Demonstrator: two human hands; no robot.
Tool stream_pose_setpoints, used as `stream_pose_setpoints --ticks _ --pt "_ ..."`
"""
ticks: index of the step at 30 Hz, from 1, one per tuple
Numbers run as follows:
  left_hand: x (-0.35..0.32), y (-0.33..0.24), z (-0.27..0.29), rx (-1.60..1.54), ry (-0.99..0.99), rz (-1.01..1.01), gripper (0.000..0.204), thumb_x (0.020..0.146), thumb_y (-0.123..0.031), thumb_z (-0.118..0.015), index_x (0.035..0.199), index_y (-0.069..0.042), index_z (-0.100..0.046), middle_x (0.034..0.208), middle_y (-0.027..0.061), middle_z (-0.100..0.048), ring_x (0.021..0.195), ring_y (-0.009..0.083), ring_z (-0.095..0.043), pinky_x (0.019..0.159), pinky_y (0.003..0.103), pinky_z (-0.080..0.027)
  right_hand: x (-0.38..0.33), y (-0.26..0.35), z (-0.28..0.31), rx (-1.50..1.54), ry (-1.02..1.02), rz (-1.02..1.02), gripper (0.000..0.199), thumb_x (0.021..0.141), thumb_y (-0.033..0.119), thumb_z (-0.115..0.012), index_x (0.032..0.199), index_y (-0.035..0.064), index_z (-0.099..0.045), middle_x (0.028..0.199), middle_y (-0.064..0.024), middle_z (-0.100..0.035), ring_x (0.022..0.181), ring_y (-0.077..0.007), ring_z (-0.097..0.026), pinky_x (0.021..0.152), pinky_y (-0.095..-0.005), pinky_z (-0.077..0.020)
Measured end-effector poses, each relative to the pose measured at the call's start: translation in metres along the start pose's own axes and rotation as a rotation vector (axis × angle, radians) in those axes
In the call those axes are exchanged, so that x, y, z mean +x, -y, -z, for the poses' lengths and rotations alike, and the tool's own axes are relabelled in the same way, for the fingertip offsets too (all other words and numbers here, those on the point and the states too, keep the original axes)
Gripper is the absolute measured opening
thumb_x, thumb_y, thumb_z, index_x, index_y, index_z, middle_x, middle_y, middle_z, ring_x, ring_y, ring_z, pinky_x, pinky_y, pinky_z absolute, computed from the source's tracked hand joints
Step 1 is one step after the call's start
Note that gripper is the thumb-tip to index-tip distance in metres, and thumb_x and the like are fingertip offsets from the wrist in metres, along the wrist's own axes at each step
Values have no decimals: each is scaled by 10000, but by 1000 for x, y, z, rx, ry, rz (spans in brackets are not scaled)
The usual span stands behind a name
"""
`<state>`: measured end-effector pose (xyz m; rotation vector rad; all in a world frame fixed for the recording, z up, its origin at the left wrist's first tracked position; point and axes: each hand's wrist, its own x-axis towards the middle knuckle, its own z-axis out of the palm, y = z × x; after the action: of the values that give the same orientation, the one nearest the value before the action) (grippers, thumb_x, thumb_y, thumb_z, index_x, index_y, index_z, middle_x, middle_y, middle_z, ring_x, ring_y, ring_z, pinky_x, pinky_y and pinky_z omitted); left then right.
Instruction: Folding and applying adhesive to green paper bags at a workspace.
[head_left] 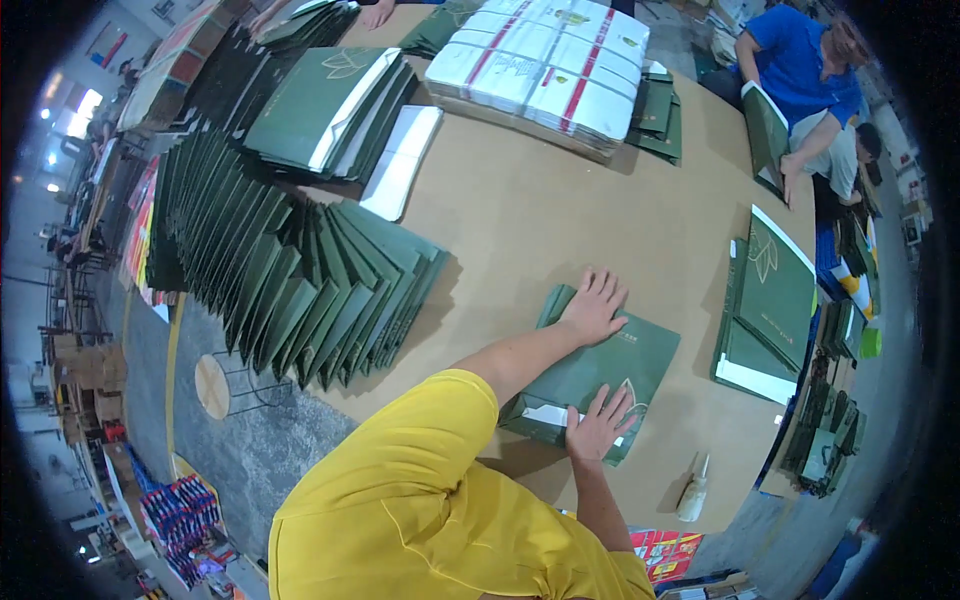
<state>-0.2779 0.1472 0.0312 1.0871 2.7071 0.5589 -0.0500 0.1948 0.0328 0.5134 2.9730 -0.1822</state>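
A dark green paper bag (610,358) with a gold leaf print lies flat on the brown table (520,210). On its far edge rests my left hand (595,308), palm down with fingers spread. My right hand (600,425) presses flat near the leaf print, its fingers apart, beside a white strip (550,413) at the near edge. Neither hand grips anything. A small bottle with a pointed nozzle (692,490) stands to the right of my right hand.
Many folded green bags (330,290) fan out on the left. Behind them sit a stack of green bags (318,105) and white sheets (402,160). A strapped white bundle (540,65) lies at the back. More bags (765,300) lie right; a person in blue (800,70) handles a bag.
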Motion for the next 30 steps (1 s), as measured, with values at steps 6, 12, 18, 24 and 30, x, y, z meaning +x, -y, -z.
stream_pose_setpoints --ticks 6,12,18,24,30 --pt "-17 3 28 -532 -384 -139 493 860 -252 -539 1287 -30 -431 1350 221 -396 1275 401 -336 1077 452 -268 -3 -5 -4 -13 -32 -37 816 785 470 -570 1403 15 -293 1472 -262 -179 1373 -427 -114 1069 -621 -39" --pt "-137 17 95 -603 -159 197 532 843 -202 -567 1288 33 -396 1297 248 -431 1206 422 -396 1042 427 -309 5 2 16 12 -114 17 779 784 481 -588 1373 28 -354 1440 -251 -261 1336 -418 -223 1058 -605 -127" --pt "-198 26 17 -1406 184 694 765 910 -435 -484 1426 37 -173 1423 224 -311 1306 315 -320 1059 405 -270 -5 5 73 180 -106 2 732 806 486 -560 1358 45 -370 1433 -233 -262 1332 -408 -217 1062 -578 -135" --pt "-184 -6 63 -1390 128 750 762 910 -519 -386 1446 -19 -180 1458 122 -296 1342 262 -260 1081 388 -217 -19 0 109 192 -229 4 743 794 475 -579 1355 35 -368 1420 -231 -275 1317 -394 -240 1063 -558 -152" --pt "-188 -20 74 -1508 8 655 653 931 -324 -364 1442 17 -143 1470 156 -242 1345 252 -251 1104 349 -199 -26 -34 125 386 -463 -245 738 822 393 -602 1382 18 -303 1416 -248 -278 1298 -450 -252 1042 -533 -216"
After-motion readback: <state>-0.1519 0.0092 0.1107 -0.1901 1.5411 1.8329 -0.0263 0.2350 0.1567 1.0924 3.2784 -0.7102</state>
